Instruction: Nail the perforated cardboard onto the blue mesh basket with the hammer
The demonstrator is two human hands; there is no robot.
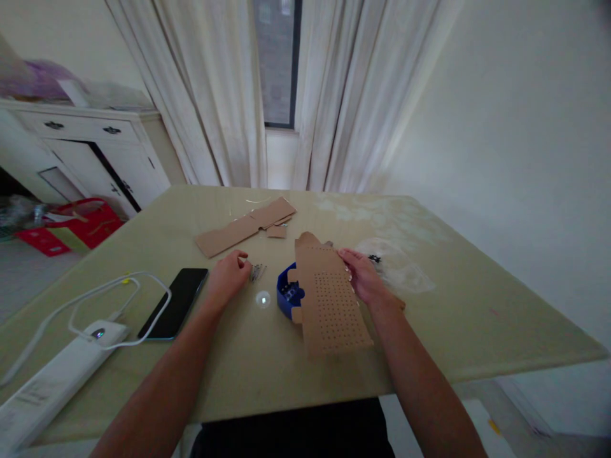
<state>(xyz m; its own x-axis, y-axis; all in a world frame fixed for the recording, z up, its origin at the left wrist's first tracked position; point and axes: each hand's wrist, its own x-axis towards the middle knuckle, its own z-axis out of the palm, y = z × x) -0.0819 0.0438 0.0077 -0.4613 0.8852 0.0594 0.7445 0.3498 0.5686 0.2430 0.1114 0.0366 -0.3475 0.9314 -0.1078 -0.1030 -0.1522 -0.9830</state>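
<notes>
My left hand (228, 275) rests on the table with its fingers curled, the fingertips pinching or touching a small metal piece (256, 272). My right hand (363, 277) holds the right edge of a brown perforated cardboard sheet (329, 299), which lies tilted over a blue container (287, 294). A small round clear object (262, 299) sits on the table between the two hands.
A black phone (174, 301) lies left of my left hand, beside a white power bank (52, 375) with a white cable (109, 286). More cardboard pieces (245, 226) lie farther back. A clear plastic bag (398, 266) sits right of my right hand. A white cabinet (90, 146) stands at the left.
</notes>
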